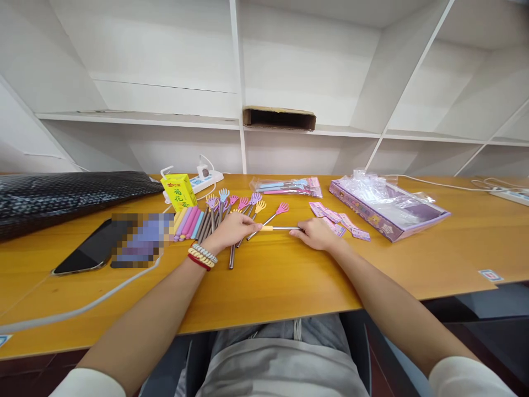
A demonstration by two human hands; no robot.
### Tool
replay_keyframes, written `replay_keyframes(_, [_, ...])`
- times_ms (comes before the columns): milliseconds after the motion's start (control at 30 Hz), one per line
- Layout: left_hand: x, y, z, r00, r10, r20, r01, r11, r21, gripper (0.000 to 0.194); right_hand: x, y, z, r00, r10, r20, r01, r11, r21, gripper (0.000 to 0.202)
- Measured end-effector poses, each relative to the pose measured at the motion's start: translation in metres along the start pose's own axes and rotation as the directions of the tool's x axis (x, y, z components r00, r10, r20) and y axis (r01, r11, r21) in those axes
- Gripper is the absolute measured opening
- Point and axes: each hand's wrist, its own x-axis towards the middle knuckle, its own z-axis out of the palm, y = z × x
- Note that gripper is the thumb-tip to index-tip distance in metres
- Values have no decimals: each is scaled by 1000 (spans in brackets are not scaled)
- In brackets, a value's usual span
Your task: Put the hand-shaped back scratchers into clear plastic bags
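A back scratcher (pixel 283 228), with a yellow grip and a thin metal rod, lies level between my hands above the table. My left hand (pixel 231 230) pinches the grip; my right hand (pixel 317 234) is closed round the rod's other end, so any claw head there is hidden. Beside and partly behind my left hand lie several metal rods with coloured claw heads, among them a pink claw (pixel 282 208) and a yellow claw (pixel 260 206). Left of these is a row of coloured grip tubes (pixel 188 222). Printed pink cards (pixel 330 214) lie just beyond my right hand.
A purple display box (pixel 392 231) holding clear plastic bags stands at right. Bagged back scratchers (pixel 289 186) lie at the back. On the left are a yellow drink carton (pixel 180 191), a power strip (pixel 210 179), a dark phone (pixel 88 248), a white cable (pixel 99 300) and a black bag (pixel 70 198).
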Motion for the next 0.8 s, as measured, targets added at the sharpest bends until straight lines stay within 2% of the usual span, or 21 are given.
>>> replay_keyframes(100, [-1,-3,-2,999,28,44,-29,1000,11,39,-1,-11,-4,998,-8,55,13,996,-84,64])
replay_keyframes(233, [-3,1,-1,997,32,71,-36,998,54,42,-2,-23,-10,995,-21,96,31,994,-107,68])
replay_keyframes(533, [-13,26,16,995,81,-53,-70,980,184,42,-2,-30,-12,996,-55,64,58,997,-46,66])
replay_keyframes(800, [-17,31,30,982,160,-102,-123,946,300,41,-5,-33,-11,994,-104,41,103,995,16,66])
